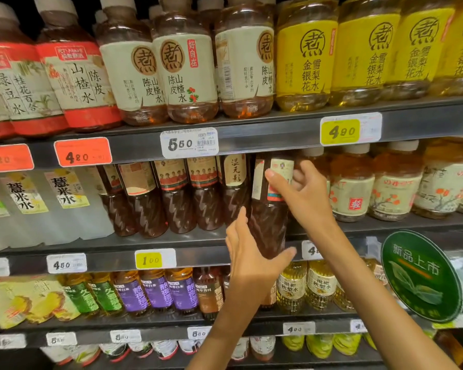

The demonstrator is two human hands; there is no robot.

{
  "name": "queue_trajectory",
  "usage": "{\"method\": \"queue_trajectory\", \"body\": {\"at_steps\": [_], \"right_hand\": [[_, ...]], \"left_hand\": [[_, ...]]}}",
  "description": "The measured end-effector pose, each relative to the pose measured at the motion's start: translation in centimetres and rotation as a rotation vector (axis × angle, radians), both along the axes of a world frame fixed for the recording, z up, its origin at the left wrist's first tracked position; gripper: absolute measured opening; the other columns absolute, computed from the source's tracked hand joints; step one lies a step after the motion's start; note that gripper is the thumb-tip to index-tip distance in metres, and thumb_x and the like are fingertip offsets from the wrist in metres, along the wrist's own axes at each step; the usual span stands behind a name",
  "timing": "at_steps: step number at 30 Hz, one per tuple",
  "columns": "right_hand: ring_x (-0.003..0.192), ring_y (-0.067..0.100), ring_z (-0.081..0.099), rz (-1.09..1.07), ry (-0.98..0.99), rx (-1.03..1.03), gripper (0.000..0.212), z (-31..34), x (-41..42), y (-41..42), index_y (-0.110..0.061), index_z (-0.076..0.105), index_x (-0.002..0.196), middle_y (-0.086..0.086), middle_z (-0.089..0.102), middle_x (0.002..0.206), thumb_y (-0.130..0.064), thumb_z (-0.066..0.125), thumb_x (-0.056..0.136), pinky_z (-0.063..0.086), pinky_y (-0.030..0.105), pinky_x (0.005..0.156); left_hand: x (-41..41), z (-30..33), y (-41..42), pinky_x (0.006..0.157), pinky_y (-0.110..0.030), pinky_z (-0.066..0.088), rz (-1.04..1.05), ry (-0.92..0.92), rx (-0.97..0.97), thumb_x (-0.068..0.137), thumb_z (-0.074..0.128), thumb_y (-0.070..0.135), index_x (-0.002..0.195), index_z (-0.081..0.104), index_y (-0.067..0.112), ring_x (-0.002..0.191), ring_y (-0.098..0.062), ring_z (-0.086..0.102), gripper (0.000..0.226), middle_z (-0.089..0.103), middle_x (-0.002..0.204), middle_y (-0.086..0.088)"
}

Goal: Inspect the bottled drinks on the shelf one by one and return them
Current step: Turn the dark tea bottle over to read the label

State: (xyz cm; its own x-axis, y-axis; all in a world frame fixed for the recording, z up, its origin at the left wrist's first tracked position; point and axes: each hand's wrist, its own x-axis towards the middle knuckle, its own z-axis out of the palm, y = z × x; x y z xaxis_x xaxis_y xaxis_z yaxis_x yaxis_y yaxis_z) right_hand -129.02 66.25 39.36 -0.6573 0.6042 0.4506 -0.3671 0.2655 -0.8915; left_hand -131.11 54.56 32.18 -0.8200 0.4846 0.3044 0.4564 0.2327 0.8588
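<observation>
While both arms reach up to the middle shelf [385, 228], the head camera shows a dark brown bottle [269, 220] held between the two hands at the shelf's front edge. The left hand [251, 259] cups the bottle's lower part from below, fingers lying up its left side and the thumb hooked under its base on the right. The right hand [302, 194] curls round the bottle's label, the thumb pressed across the front and the fingers wrapped behind. The bottle stands nearly upright, its top hidden behind the shelf rail above, and its base overhangs the front edge. Just left of the hands, a row of matching brown bottles [182, 198] stands on the same shelf. Just right of the right hand sit paler bottles [352, 188] with cream labels. Above the hands a white price tag [189, 142] reads 5.50. Below the right forearm hangs a round green sign [418, 276].
</observation>
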Motion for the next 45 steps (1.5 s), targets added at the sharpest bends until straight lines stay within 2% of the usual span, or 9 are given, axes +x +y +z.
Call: {"method": "queue_trajectory", "body": {"at_steps": [9,12,15,19,25,28,38,43,45], "right_hand": [[0.093,0.011,0.07,0.241,-0.054,-0.262,0.049,-0.5,2.6,0.4,-0.019,0.056,0.116,0.002,0.072,0.103,-0.045,0.066,0.076,0.054,0.024,0.073],[0.113,0.028,0.062,0.502,-0.088,-0.449,0.052,-0.3,2.7,1.1,-0.013,0.057,0.122,0.016,0.063,0.124,-0.044,0.06,0.081,0.052,0.044,0.093],[0.104,0.032,0.067,0.659,-0.058,-0.672,0.043,-0.4,2.6,0.8,-0.009,0.061,0.115,0.018,0.068,0.114,-0.037,0.059,0.082,0.057,0.043,0.084],[0.079,0.021,0.07,0.59,-0.029,-0.552,0.028,-0.3,2.9,0.7,-0.011,0.065,0.1,0.01,0.072,0.092,-0.031,0.062,0.081,0.058,0.033,0.071],[0.081,0.016,0.071,0.182,-0.054,-0.324,0.02,-1.0,4.5,-0.7,-0.018,0.065,0.099,0.006,0.072,0.092,-0.034,0.067,0.087,0.057,0.028,0.067],[0.087,0.013,0.071,0.184,-0.077,-0.268,0.025,-1.1,5.6,-1.3,-0.023,0.066,0.102,-0.001,0.073,0.092,-0.042,0.065,0.086,0.058,0.029,0.073],[0.074,0.021,0.068,0.859,0.097,-0.67,0.036,2.6,5.2,-2.4,-0.009,0.067,0.091,0.007,0.069,0.081,-0.041,0.064,0.077,0.058,0.033,0.071],[0.072,0.02,0.066,0.506,0.077,-0.397,0.029,2.8,6.4,-3.6,-0.011,0.062,0.09,0.005,0.069,0.074,-0.039,0.059,0.087,0.054,0.03,0.067],[0.073,0.019,0.068,0.295,0.065,-0.324,0.023,2.6,7.0,-4.3,-0.016,0.064,0.087,0.003,0.071,0.075,-0.039,0.063,0.088,0.052,0.027,0.062]], "left_hand": [[0.8,0.5,-2.0,0.072,-0.02,0.055,-0.26,-0.404,0.149,0.065,0.082,0.026,0.1,0.062,0.022,0.083,-0.004,0.068,0.04,0.071,0.086,0.006],[1.5,0.4,-3.7,0.084,-0.037,0.054,-0.565,-0.637,0.169,0.07,0.076,0.028,0.113,0.062,0.018,0.093,-0.02,0.067,0.047,0.07,0.101,-0.006],[2.3,0.0,-3.9,0.085,-0.039,0.05,-0.627,-0.712,0.181,0.069,0.076,0.023,0.121,0.056,0.012,0.093,-0.023,0.066,0.057,0.069,0.103,-0.009],[3.4,-0.4,-3.4,0.083,-0.034,0.053,-0.62,-0.685,0.193,0.073,0.073,0.023,0.119,0.059,0.014,0.097,-0.021,0.067,0.048,0.07,0.107,-0.008],[4.7,-0.9,-2.5,0.1,-0.041,0.048,-0.392,-0.515,0.22,0.079,0.061,0.061,0.112,0.065,0.038,0.112,-0.015,0.063,0.04,0.069,0.116,0.001],[5.1,-1.0,-2.3,0.076,-0.019,0.056,-0.291,-0.598,0.247,0.065,0.05,0.082,0.097,0.07,0.038,0.09,-0.002,0.07,0.059,0.075,0.095,0.011],[5.6,0.6,-4.5,0.072,-0.032,0.056,-0.771,-0.982,0.391,0.088,0.034,0.072,0.116,0.058,0.001,0.075,-0.021,0.066,0.08,0.067,0.089,-0.013],[5.1,0.3,-5.7,0.1,-0.035,0.045,-0.464,-0.778,0.313,0.079,0.041,0.077,0.123,0.064,0.025,0.116,-0.017,0.061,0.071,0.066,0.124,-0.004],[5.2,0.6,-5.4,0.091,-0.021,0.051,-0.365,-0.72,0.299,0.085,0.038,0.066,0.114,0.066,0.023,0.106,-0.006,0.065,0.06,0.072,0.112,0.002]]}}
